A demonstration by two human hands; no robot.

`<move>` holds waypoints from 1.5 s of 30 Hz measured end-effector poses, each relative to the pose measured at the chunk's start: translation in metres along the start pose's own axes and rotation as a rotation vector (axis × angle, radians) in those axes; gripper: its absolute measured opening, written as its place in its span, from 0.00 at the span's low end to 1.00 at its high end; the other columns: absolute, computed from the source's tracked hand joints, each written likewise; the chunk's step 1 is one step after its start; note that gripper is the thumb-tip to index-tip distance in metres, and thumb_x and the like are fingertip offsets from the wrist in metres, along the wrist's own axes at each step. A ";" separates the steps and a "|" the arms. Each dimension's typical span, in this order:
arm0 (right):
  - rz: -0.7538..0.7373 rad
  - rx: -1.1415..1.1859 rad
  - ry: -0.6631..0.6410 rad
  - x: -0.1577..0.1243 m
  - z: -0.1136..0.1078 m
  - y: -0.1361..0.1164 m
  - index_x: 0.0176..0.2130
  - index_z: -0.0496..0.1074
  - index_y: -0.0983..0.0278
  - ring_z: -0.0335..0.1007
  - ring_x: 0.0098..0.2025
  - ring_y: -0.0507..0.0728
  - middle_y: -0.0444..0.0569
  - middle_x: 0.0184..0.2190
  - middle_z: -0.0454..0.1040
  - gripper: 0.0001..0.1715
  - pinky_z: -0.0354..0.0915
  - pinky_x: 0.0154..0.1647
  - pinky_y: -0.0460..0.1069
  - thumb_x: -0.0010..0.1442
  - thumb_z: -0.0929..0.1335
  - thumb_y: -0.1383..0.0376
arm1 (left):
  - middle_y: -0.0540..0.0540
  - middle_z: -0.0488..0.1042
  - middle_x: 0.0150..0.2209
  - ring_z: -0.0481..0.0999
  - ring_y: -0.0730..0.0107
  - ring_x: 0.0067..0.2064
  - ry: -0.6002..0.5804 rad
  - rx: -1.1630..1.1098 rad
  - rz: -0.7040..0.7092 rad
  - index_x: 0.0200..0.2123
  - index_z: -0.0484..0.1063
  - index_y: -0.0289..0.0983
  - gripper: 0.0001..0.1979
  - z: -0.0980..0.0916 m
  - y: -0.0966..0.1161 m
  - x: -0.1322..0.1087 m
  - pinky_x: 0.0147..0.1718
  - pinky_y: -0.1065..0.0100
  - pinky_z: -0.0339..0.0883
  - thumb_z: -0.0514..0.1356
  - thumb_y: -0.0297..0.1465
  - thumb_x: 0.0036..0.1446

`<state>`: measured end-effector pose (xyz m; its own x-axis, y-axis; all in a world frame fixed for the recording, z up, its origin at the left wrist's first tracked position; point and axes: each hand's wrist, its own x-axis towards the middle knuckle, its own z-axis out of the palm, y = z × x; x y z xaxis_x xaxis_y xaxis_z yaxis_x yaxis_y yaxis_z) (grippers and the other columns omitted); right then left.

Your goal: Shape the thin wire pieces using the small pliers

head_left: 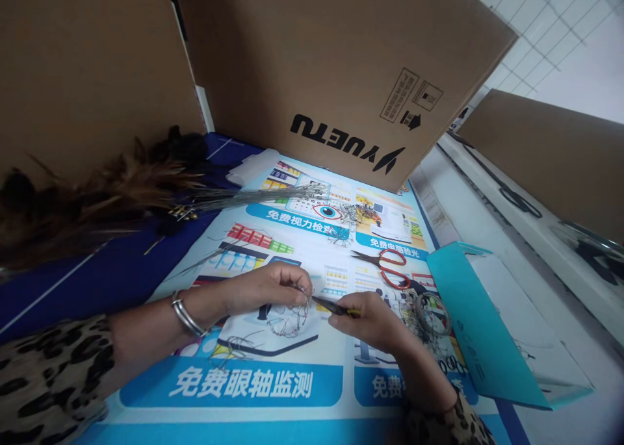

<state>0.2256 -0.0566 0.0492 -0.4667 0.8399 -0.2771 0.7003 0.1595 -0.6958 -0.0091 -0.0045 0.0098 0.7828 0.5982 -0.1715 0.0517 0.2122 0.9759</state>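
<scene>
My left hand (pixel 270 288) is closed, pinching a small round frame of thin wire (pixel 288 319) that hangs just below its fingers. My right hand (pixel 371 320) is closed round slim pliers (pixel 332 306) with a yellow-and-black grip. The pliers' tip meets the wire at my left fingertips. Both hands hover over a printed poster (pixel 253 386) lying flat on the table. A silver bangle (pixel 186 315) sits on my left wrist.
Red-handled scissors (pixel 390 269) lie beyond my right hand, wire rings (pixel 429 315) to its right. A bundle of straight wires (pixel 253 198) and brown feathers (pixel 97 198) lie at the left. Cardboard boxes (pixel 341 62) stand behind. A teal folder (pixel 487 328) rests at right.
</scene>
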 end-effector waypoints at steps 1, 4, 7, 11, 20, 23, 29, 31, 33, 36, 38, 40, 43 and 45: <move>0.000 0.018 -0.008 0.000 -0.001 0.001 0.22 0.62 0.66 0.49 0.24 0.47 0.39 0.20 0.52 0.16 0.47 0.23 0.41 0.55 0.64 0.59 | 0.51 0.68 0.26 0.63 0.74 0.27 -0.006 -0.009 0.001 0.29 0.71 0.35 0.10 0.000 0.000 0.000 0.26 0.74 0.57 0.62 0.37 0.48; 0.016 0.032 -0.020 0.000 -0.002 0.005 0.22 0.63 0.66 0.49 0.24 0.47 0.39 0.20 0.53 0.15 0.48 0.23 0.41 0.55 0.64 0.59 | 0.51 0.68 0.27 0.63 0.75 0.27 -0.019 -0.021 0.013 0.29 0.72 0.35 0.09 -0.001 0.000 0.000 0.26 0.74 0.56 0.62 0.35 0.48; 0.033 0.025 -0.052 0.001 -0.002 0.006 0.22 0.63 0.66 0.49 0.24 0.47 0.39 0.20 0.53 0.15 0.47 0.22 0.41 0.55 0.64 0.59 | 0.51 0.67 0.26 0.63 0.76 0.27 -0.035 -0.001 0.021 0.30 0.72 0.35 0.09 -0.001 -0.001 0.001 0.26 0.75 0.56 0.62 0.35 0.49; 0.048 0.015 -0.109 0.002 -0.002 0.005 0.22 0.63 0.66 0.48 0.23 0.46 0.39 0.19 0.52 0.15 0.46 0.21 0.41 0.54 0.64 0.59 | 0.52 0.66 0.26 0.61 0.76 0.27 -0.041 0.041 0.026 0.31 0.72 0.34 0.10 -0.002 -0.003 0.001 0.25 0.75 0.55 0.61 0.36 0.50; 0.076 0.052 -0.142 0.002 -0.003 0.004 0.23 0.63 0.66 0.48 0.23 0.47 0.39 0.19 0.53 0.16 0.47 0.21 0.41 0.54 0.64 0.58 | 0.53 0.64 0.24 0.58 0.77 0.24 -0.052 0.091 0.010 0.31 0.71 0.35 0.10 -0.001 -0.004 0.002 0.22 0.76 0.51 0.61 0.37 0.50; 0.074 0.026 -0.147 0.002 -0.002 0.004 0.23 0.64 0.66 0.49 0.23 0.47 0.39 0.19 0.54 0.15 0.47 0.21 0.41 0.54 0.64 0.58 | 0.53 0.64 0.25 0.58 0.77 0.24 -0.069 0.101 0.013 0.31 0.71 0.36 0.10 -0.001 -0.005 0.002 0.22 0.76 0.52 0.61 0.37 0.50; 0.065 0.027 -0.146 0.003 0.003 0.004 0.22 0.61 0.65 0.49 0.23 0.47 0.39 0.19 0.53 0.15 0.47 0.21 0.41 0.54 0.64 0.59 | 0.52 0.65 0.25 0.59 0.77 0.24 -0.091 0.129 0.018 0.30 0.71 0.36 0.09 -0.001 -0.007 0.002 0.22 0.76 0.53 0.60 0.37 0.50; 0.052 0.031 -0.107 0.003 0.005 0.006 0.21 0.59 0.65 0.48 0.23 0.46 0.39 0.18 0.52 0.15 0.46 0.21 0.41 0.54 0.64 0.60 | 0.52 0.65 0.25 0.60 0.77 0.25 -0.063 0.127 0.009 0.31 0.71 0.36 0.10 -0.001 -0.006 0.002 0.22 0.76 0.54 0.60 0.37 0.50; 0.035 0.031 -0.042 0.004 0.007 0.007 0.20 0.57 0.65 0.47 0.23 0.46 0.39 0.19 0.50 0.17 0.44 0.20 0.41 0.54 0.64 0.60 | 0.51 0.67 0.27 0.62 0.75 0.26 -0.015 0.104 0.021 0.31 0.71 0.36 0.10 0.000 -0.004 0.002 0.24 0.75 0.56 0.60 0.37 0.50; 0.058 0.038 0.040 0.004 0.010 0.009 0.20 0.55 0.65 0.46 0.22 0.46 0.39 0.19 0.49 0.18 0.43 0.20 0.42 0.55 0.63 0.60 | 0.49 0.70 0.32 0.65 0.74 0.29 0.054 0.057 0.067 0.31 0.71 0.35 0.09 0.002 -0.001 0.002 0.26 0.74 0.58 0.60 0.36 0.50; 0.085 0.040 0.077 0.004 0.013 0.009 0.20 0.56 0.64 0.46 0.22 0.46 0.39 0.18 0.50 0.17 0.42 0.19 0.42 0.56 0.63 0.60 | 0.48 0.71 0.36 0.64 0.76 0.28 0.104 0.020 0.083 0.29 0.70 0.35 0.09 0.003 -0.001 0.003 0.24 0.75 0.57 0.60 0.36 0.51; 0.091 0.031 0.120 0.003 0.016 0.009 0.20 0.56 0.64 0.46 0.22 0.46 0.39 0.18 0.50 0.17 0.42 0.19 0.42 0.56 0.62 0.60 | 0.49 0.70 0.34 0.62 0.78 0.25 0.151 -0.028 0.076 0.30 0.70 0.35 0.10 0.005 -0.002 0.003 0.22 0.75 0.54 0.60 0.37 0.51; 0.104 0.004 0.210 0.001 0.018 0.009 0.20 0.54 0.64 0.46 0.22 0.46 0.38 0.18 0.50 0.18 0.42 0.20 0.42 0.57 0.62 0.60 | 0.51 0.69 0.26 0.62 0.78 0.23 0.202 -0.110 0.061 0.35 0.70 0.36 0.11 0.006 -0.005 0.005 0.21 0.75 0.54 0.60 0.37 0.51; 0.120 0.001 0.257 0.000 0.019 0.009 0.20 0.53 0.64 0.46 0.22 0.46 0.38 0.18 0.50 0.18 0.43 0.20 0.42 0.57 0.61 0.60 | 0.51 0.69 0.25 0.64 0.76 0.24 0.240 -0.145 0.057 0.36 0.70 0.36 0.11 0.007 -0.007 0.006 0.23 0.74 0.56 0.60 0.37 0.51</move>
<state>0.2215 -0.0656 0.0304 -0.2285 0.9567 -0.1804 0.7417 0.0511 -0.6687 -0.0010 -0.0077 0.0031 0.6119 0.7745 -0.1604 -0.0915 0.2707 0.9583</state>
